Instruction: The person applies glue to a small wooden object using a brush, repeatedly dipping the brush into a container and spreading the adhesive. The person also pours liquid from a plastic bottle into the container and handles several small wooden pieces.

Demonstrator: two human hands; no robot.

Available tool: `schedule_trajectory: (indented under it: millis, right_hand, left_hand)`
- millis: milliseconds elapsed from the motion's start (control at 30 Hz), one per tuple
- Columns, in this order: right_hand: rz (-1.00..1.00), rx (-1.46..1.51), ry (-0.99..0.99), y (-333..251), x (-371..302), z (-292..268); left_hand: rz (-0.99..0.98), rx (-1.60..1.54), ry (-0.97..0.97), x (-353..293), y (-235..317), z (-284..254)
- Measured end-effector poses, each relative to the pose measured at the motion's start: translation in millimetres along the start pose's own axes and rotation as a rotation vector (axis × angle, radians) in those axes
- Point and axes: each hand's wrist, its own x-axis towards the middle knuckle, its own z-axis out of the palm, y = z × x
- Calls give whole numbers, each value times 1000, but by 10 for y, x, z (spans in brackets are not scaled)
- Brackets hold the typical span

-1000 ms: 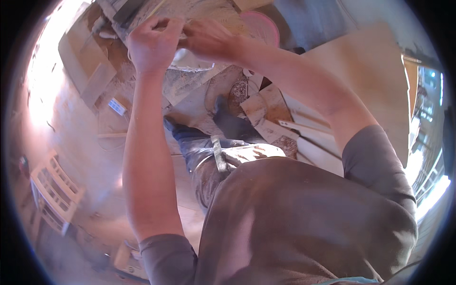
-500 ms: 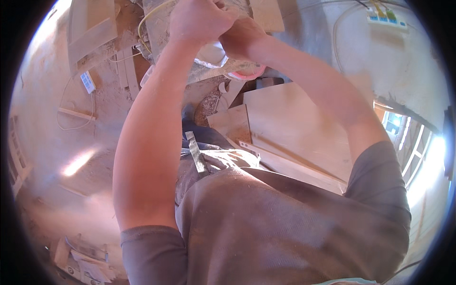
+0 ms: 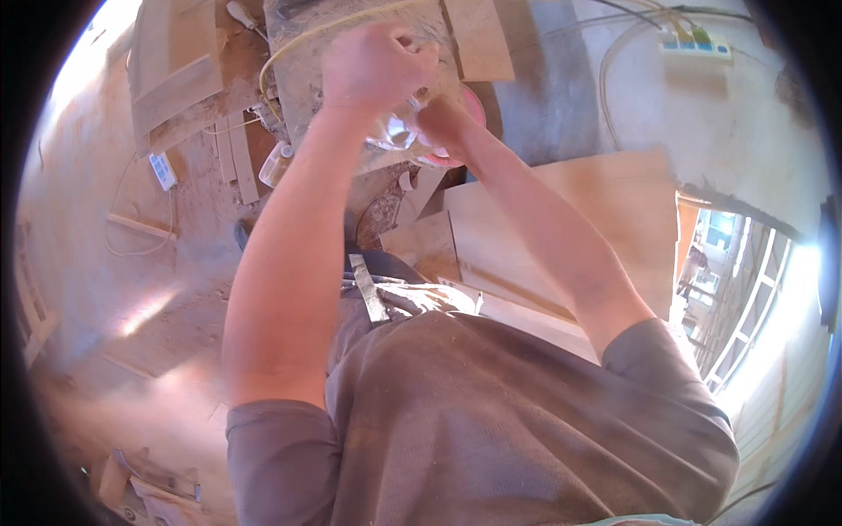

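Observation:
My left hand (image 3: 375,70) is at the top middle over a dusty workbench (image 3: 303,74), its fingers curled into a fist; what they hold is hidden. Just below and to the right, my right hand (image 3: 445,123) has its fingers bent inward against a shiny, silvery crumpled thing (image 3: 395,133), perhaps foil or plastic film. This shiny thing lies between the two wrists, partly covered by them. Behind my right hand shows a round thing with a pinkish-red rim (image 3: 475,105), mostly hidden by that hand and wrist.
A yellow hose (image 3: 311,35) curves over the bench, and a small bottle (image 3: 277,164) stands left of my left forearm. A large plywood sheet (image 3: 526,228) leans at the right. White power strips hang on the right wall (image 3: 697,46) and lie at the left (image 3: 163,172).
Both hands appear lower in the picture, partly because the view has shifted. My right forearm has swung inward, and more of the pink-rimmed round thing and the bottle shows.

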Motion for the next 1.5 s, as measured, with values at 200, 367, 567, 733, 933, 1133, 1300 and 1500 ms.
schedule_trajectory:
  millis: [200, 367, 567, 733, 933, 1133, 1300, 1500]
  right_hand:
    - [-160, -91, 195, -151, -29, 5]
    - [-807, -497, 520, -96, -79, 266]
    - [-667, -722, 365, 15, -178, -135]
    - [-805, -634, 498, -76, -115, 283]
    - [-467, -638, 238, -171, -267, -181]
    - [-736, -575, 326, 281, -349, 183]
    - [-628, -586, 324, 53, -682, -193]
    - [-908, -260, 283, -314, -1168, 263]
  left_hand:
    - [111, -39, 3, 34, -243, 14]
    - [171, -80, -24, 82, -348, 72]
    - [312, -93, 95, 146, -575, 167]
    - [320, -166, 64, 211, -577, 140]
    - [185, -302, -49, 174, -648, 147]
    - [199, -346, -19, 35, -713, 155]
    - [111, -627, 261, -376, -531, 87]
    - [150, -457, 529, -1132, -311, -693]
